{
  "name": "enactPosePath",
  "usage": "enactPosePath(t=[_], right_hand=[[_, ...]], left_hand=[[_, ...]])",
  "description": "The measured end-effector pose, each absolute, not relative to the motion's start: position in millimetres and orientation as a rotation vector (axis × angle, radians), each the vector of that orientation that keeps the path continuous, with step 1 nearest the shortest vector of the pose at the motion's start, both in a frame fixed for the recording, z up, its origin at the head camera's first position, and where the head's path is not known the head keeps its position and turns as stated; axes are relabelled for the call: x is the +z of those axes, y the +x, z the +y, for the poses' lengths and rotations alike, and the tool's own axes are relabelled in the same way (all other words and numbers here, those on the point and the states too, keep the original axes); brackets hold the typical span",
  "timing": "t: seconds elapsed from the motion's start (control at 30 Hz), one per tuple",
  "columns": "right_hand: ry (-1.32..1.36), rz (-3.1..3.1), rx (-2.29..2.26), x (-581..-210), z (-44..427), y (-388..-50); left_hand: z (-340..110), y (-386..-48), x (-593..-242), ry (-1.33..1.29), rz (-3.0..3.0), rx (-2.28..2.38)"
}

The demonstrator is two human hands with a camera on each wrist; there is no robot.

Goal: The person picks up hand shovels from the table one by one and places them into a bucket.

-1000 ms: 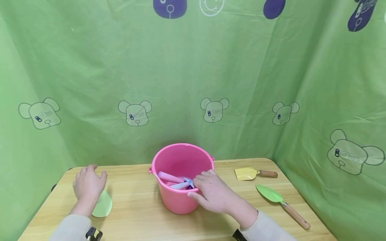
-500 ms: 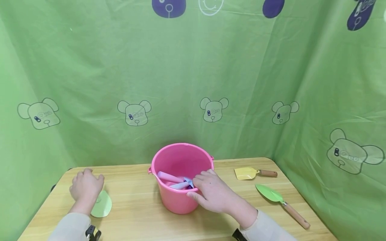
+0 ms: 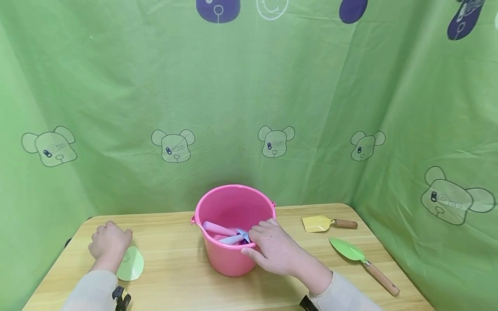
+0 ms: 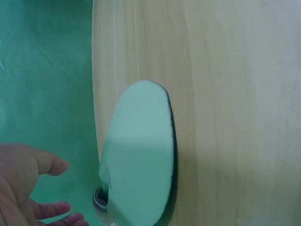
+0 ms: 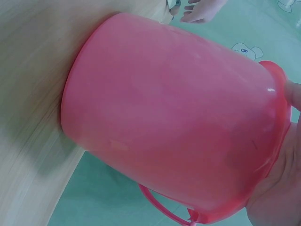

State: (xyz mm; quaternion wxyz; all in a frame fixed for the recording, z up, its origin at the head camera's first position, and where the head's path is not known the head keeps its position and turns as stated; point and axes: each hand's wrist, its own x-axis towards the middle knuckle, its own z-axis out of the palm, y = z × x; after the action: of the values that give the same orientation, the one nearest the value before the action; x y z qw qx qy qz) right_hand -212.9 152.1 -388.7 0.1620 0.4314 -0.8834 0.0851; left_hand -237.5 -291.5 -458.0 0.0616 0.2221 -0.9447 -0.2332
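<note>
My left hand [image 3: 110,244] hovers over the handle end of a green hand shovel [image 3: 131,264] on the left of the table. In the left wrist view its rounded green blade [image 4: 141,146] shows with a metal collar [image 4: 99,198]; most of the handle is hidden. My left fingers [image 4: 51,210] and thumb are spread apart beside the collar, holding nothing. At the centre, my right hand [image 3: 277,248] grips the near right rim of a pink bucket [image 3: 229,261], thumb outside and fingers over the edge. Inside the bucket lie tools with a pink handle [image 3: 218,229] and a pale blue handle [image 3: 232,239].
To the right lie a yellow hand shovel [image 3: 317,223] and a green pointed trowel [image 3: 350,250], both with wooden handles. Green cloth [image 3: 218,99] hangs behind and beside the wooden table [image 3: 175,287]. The bucket's pink bail handle [image 5: 162,207] hangs at its side.
My left hand has sunk a little towards the table and slightly left, uncovering more of the green shovel blade. The right hand and the bucket stay as they were.
</note>
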Motion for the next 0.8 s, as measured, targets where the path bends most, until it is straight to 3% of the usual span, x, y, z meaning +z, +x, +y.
enactPosePath(t=[0.8], right_hand=[[1.222, -2.523, 0.236, -389, 152, -212]], left_hand=[[-305, -236, -467, 0.744, -2.901, -0.743]])
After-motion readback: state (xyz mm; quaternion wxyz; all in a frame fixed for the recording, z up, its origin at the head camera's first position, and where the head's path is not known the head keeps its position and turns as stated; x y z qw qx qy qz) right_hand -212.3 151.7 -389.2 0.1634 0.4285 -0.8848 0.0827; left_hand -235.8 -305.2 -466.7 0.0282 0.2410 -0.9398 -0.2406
